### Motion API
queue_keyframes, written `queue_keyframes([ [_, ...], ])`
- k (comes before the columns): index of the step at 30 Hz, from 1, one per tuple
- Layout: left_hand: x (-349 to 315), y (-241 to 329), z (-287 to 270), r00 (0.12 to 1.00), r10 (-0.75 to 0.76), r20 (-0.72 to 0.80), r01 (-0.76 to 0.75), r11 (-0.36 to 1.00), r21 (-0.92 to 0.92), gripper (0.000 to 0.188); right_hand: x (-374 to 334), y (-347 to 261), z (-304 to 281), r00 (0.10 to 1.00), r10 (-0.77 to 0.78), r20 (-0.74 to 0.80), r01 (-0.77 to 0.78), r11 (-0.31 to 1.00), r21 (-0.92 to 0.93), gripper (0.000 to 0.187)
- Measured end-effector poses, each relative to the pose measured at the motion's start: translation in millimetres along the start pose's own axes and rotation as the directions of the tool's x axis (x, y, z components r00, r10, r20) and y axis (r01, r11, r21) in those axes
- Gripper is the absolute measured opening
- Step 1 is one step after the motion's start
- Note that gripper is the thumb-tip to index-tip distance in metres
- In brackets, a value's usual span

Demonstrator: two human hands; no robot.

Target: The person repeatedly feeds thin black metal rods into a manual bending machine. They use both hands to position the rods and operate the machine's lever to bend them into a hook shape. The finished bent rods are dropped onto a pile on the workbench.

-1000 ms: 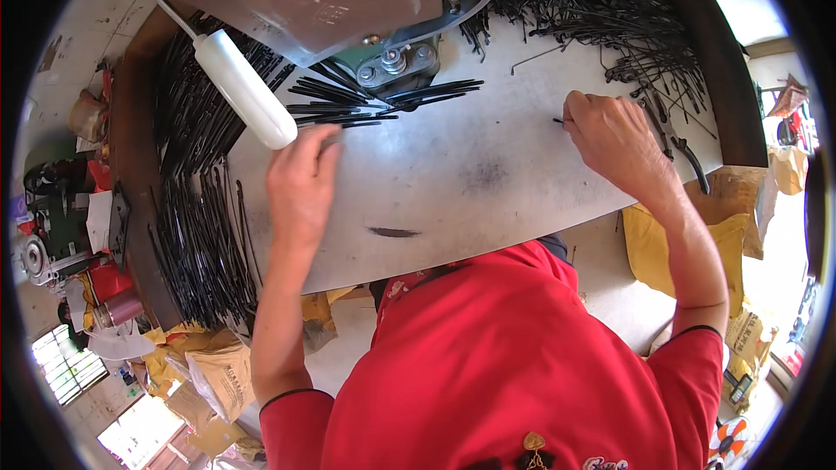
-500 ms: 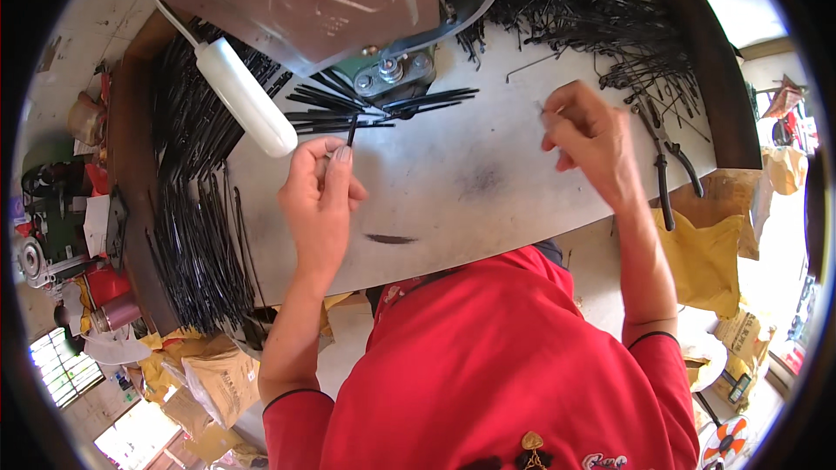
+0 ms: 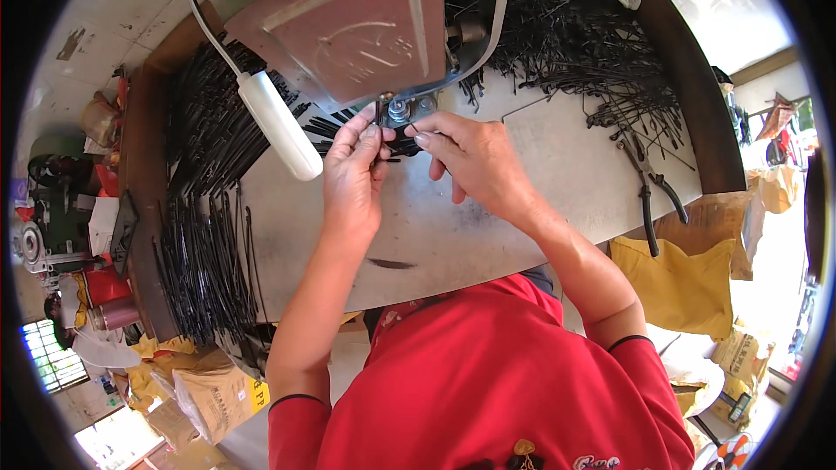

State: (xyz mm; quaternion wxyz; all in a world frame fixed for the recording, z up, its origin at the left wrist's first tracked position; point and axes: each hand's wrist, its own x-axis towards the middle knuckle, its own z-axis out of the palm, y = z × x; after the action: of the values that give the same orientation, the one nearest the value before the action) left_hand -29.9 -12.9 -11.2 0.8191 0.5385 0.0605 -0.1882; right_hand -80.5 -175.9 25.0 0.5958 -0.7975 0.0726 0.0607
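My left hand [image 3: 355, 176] and my right hand [image 3: 470, 157] meet at the base of a press machine [image 3: 357, 22], just under its bolt and bracket [image 3: 402, 110]. The left fingers pinch a thin black strip [image 3: 380, 117] held upright at the machine's tool. The right fingertips hold a short black strip [image 3: 403, 146] lying sideways between both hands. A small fan of black strips [image 3: 326, 126] lies on the grey bench [image 3: 453, 235] behind my hands. What sits exactly under the tool is hidden by my fingers.
Large heaps of black strips lie at the left [image 3: 205, 235] and far right [image 3: 575, 43] of the bench. A white handle [image 3: 280, 124] hangs left of my hands. Pliers [image 3: 649, 200] rest at the right edge. One loose strip [image 3: 392, 264] lies near me. Cardboard boxes [image 3: 218, 392] and yellow bags [image 3: 679, 287] stand below.
Both hands have come together at the machine's base: the right moved left from the bench's right side, the left moved up with a strip.
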Motion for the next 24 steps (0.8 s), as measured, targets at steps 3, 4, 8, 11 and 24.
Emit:
queue_keyframes([
  [3,-1.8,0.3,7.8,1.000,0.014,-0.022,-0.013,0.999,0.029,0.027,6.4,8.8,7.4,0.983,-0.149,-0.110,0.132,0.981,-0.145,0.022],
  [4,-1.9,0.7,9.3,1.000,0.011,-0.019,-0.010,0.999,0.033,0.027,8.9,17.8,10.8,0.962,-0.227,-0.149,0.203,0.966,-0.160,0.022],
  [8,-0.7,0.6,8.8,1.000,0.021,0.001,-0.021,0.999,0.043,0.027,10.5,26.2,18.1,0.919,-0.362,-0.154,0.268,0.862,-0.430,0.018],
  [11,0.4,0.4,4.6,1.000,0.027,0.002,-0.027,0.999,0.028,0.027,10.6,26.2,18.7,0.886,-0.429,-0.175,0.231,0.736,-0.636,0.014],
  [24,0.6,7.7,4.5,0.999,-0.021,0.029,0.020,0.999,0.030,0.028,5.9,20.0,19.3,0.810,-0.555,-0.192,0.270,0.642,-0.717,0.010],
])
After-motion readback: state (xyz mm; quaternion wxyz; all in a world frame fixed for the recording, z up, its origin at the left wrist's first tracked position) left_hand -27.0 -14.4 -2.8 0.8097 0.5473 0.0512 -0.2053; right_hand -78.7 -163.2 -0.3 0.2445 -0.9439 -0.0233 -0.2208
